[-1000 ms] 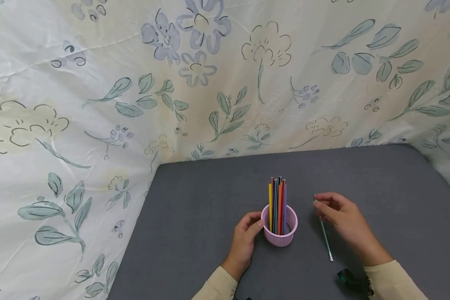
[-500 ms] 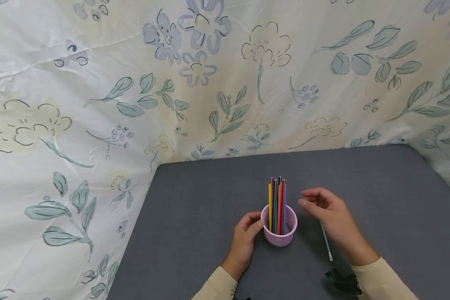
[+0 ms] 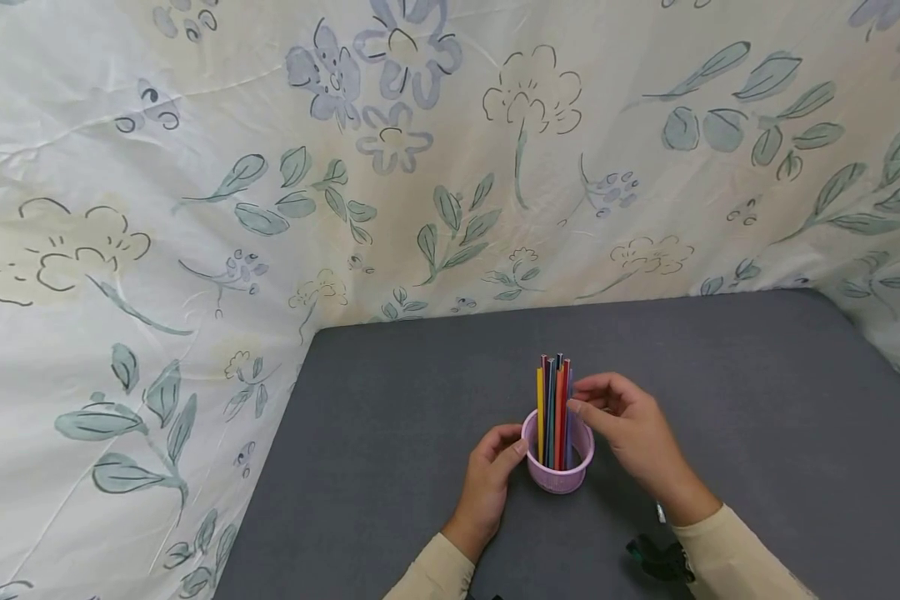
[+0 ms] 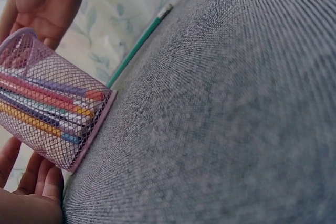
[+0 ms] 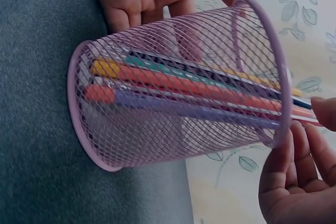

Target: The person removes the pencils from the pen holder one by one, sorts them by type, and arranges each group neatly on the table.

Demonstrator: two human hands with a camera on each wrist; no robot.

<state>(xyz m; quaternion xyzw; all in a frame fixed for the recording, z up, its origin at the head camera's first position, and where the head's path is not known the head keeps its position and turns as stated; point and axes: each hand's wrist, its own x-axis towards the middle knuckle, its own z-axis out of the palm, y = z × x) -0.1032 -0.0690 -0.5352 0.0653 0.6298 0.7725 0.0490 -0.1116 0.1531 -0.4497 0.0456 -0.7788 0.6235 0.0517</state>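
Observation:
A pink mesh pencil cup (image 3: pixel 559 481) stands upright on the grey tabletop, several coloured pencils (image 5: pixel 194 85) upright in it. My left hand (image 3: pixel 489 479) holds its left side, thumb at the rim and fingers round the mesh. Above the rim on the right, my right hand (image 3: pixel 637 433) has its thumb and fingertips beside the purple pencil (image 5: pixel 199 113), with a small gap still showing between them. A green pencil (image 4: pixel 135 48) lies on the table to the cup's right; in the head view my right forearm covers most of it.
The dark grey table (image 3: pixel 405 383) runs back to a floral cloth (image 3: pixel 450 167) hung behind it and along the left. A small black device (image 3: pixel 658 560) sits at my right wrist, above the table's front part.
My right hand let go of the green pencil, leaving it on the table, and moved left to the pencils in the cup. My left hand and the cup have stayed in place.

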